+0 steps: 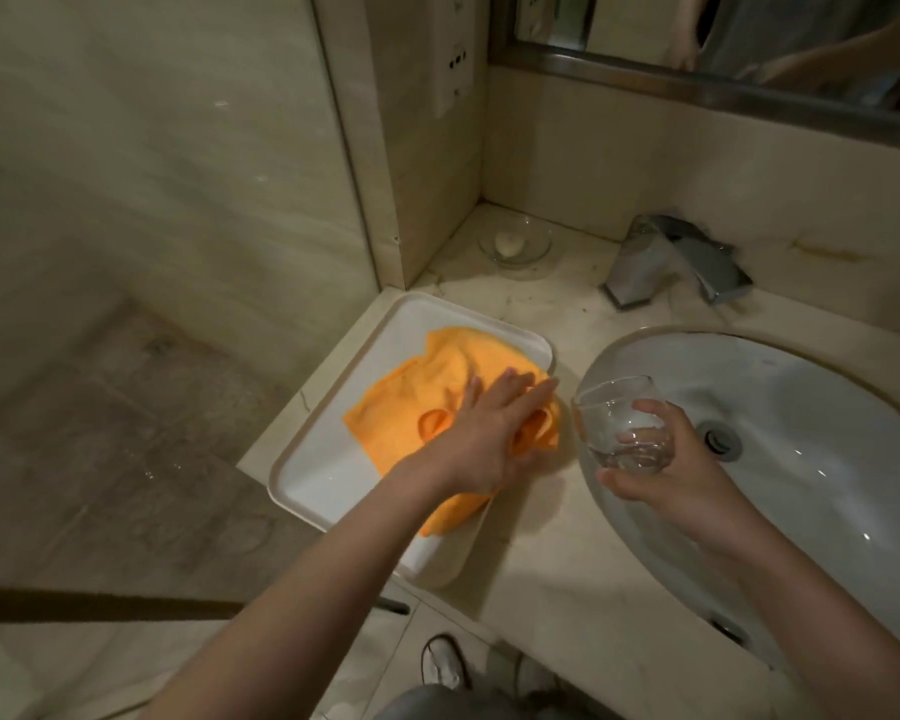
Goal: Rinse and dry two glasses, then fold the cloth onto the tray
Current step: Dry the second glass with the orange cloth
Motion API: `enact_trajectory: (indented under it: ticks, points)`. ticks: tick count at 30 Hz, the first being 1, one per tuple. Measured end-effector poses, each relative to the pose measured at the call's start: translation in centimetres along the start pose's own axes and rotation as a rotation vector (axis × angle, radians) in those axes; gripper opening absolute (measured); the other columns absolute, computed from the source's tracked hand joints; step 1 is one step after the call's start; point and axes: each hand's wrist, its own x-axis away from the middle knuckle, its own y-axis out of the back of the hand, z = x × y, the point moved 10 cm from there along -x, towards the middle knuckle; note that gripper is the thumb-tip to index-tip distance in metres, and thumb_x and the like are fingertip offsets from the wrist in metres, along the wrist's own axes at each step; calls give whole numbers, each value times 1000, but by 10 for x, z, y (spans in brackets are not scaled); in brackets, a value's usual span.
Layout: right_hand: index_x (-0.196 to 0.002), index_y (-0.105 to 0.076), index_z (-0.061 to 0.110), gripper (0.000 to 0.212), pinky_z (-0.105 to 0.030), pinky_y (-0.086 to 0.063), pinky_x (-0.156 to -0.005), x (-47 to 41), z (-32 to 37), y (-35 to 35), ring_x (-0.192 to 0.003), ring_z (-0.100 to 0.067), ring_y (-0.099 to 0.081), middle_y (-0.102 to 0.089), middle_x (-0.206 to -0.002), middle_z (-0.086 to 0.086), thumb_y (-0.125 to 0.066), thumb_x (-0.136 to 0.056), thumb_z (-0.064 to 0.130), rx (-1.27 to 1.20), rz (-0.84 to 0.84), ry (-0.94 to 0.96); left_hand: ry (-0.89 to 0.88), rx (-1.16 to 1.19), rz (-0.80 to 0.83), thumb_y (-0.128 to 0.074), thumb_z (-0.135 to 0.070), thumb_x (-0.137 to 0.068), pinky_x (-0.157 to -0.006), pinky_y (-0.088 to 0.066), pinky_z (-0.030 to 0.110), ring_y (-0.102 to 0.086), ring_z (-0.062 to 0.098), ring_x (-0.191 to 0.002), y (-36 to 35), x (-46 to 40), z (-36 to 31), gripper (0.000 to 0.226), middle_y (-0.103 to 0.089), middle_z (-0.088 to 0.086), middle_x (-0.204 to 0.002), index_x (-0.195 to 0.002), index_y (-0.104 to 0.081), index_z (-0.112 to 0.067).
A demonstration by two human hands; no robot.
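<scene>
**Ana:** Both hands are in view. Left hand [481, 433] lies flat on the orange cloth [411, 402], fingers straight and spread, pressing it down. Right hand [668, 470] is curled around a clear glass [619, 423], thumb at the near side, fingers wrapped at the far side.

**Ben:** Where does the cloth sit?

**Ana:** Crumpled in the white tray [333, 470], which rests on the marble counter [541, 563] left of the sink [801, 407]. One edge of the cloth drapes over the tray's right rim. Part of it is hidden under the palm.

**Ben:** And the glass?

**Ana:** Held tilted, mouth toward the upper left, over the sink's left edge. I cannot tell if water is inside; the glass is transparent and slightly blurred.

**Ben:** A second glass?

**Ana:** I can make out only the one. Near the corner of the wall stands a small clear dish [515, 244] with a pale lump in it, too soft to identify. The chrome tap [671, 262] is blurred too.

**Ben:** Anything cut off?

**Ana:** The sink runs out of frame at the right, and the mirror [723, 59] above is cropped, showing only a partial reflection of an arm. A shoe [442, 662] shows below the counter edge.
</scene>
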Motion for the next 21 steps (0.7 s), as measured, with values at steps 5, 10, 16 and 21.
enact_trajectory:
  ticks: [5, 10, 16, 21]
  points:
    - [-124, -40, 33, 71, -25, -46, -77, -4, 0, 3, -94, -5, -58, -57, -107, 5, -77, -70, 7, -43, 0, -13, 60, 185, -287, -47, -13, -79, -112, 12, 33, 14, 13, -142, 39, 26, 22, 78, -2, -7, -154, -137, -2, -39]
    - [-126, -40, 30, 72, -21, -45, -71, -12, -1, -2, -94, -5, -57, -57, -111, -1, -78, -70, 6, -46, 35, -27, 409, -23, 48, -55, -21, -91, -117, -3, 50, 8, 33, -145, 29, 27, 94, 81, 8, 10, -159, -144, 3, -41]
    - [-127, -37, 33, 76, -17, -44, -71, -16, 13, -26, -101, -7, -57, -57, -111, 5, -79, -69, 9, -64, 163, 14, 466, 237, -294, -47, -18, -95, -90, -49, 42, -57, 29, -106, 85, 15, 93, 28, -58, 11, -117, -122, -57, -18]
    - [-120, -34, 41, 75, -27, -47, -84, -21, 26, -55, -105, -8, -56, -57, -113, 8, -80, -68, 10, -83, 281, 31, 507, 716, -453, -55, -23, -94, -82, -53, 40, -60, 22, -94, 105, 11, 84, 11, -59, 2, -97, -100, -62, -30]
